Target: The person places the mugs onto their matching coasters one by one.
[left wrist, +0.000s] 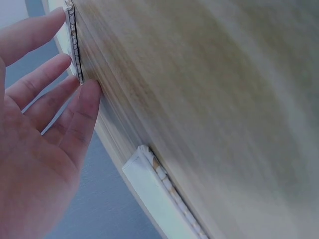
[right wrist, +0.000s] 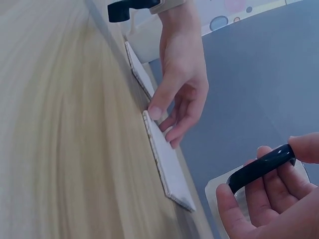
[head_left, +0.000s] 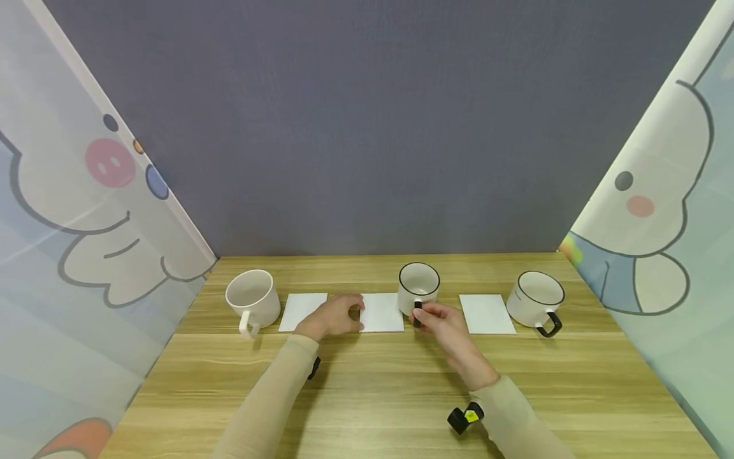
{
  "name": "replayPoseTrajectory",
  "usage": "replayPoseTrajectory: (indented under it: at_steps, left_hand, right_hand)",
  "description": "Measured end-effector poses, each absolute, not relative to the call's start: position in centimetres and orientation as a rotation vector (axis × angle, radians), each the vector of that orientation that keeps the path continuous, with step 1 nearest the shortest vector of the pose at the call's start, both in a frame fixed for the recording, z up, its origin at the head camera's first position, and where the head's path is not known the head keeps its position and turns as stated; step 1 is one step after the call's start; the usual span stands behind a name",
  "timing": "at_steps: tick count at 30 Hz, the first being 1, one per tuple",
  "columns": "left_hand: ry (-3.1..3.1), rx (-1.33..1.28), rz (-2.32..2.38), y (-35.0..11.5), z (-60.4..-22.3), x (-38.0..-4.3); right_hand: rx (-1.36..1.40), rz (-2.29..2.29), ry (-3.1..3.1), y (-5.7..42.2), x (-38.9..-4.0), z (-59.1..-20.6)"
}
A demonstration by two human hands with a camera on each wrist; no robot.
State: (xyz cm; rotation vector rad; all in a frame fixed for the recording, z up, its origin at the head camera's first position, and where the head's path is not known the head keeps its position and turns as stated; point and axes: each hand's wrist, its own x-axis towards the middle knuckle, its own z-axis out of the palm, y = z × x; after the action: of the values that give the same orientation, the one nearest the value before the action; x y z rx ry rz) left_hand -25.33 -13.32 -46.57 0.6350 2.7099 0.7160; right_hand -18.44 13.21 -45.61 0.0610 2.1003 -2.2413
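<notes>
My right hand (head_left: 444, 319) pinches the middle mug's handle (right wrist: 259, 167); my left hand (head_left: 332, 317), fingers flat, steadies the coaster (head_left: 381, 312). I should lift level, then lower gently.

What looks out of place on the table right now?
Nothing is spilled or broken. All three mugs stand beside their coasters, not on them; the middle mug, its handle held by the right hand, sits just off the middle coaster.
</notes>
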Motion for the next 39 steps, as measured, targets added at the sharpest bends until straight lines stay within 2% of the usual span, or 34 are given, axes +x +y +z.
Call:
replayPoseTrajectory:
  at_steps: [39]
  left_hand:
    - [2.722, 0.681, 0.751, -13.3, -47.1, -25.8]
  right_hand:
    - [-0.005, -2.256, 2.06, 8.9, -19.5, -44.7]
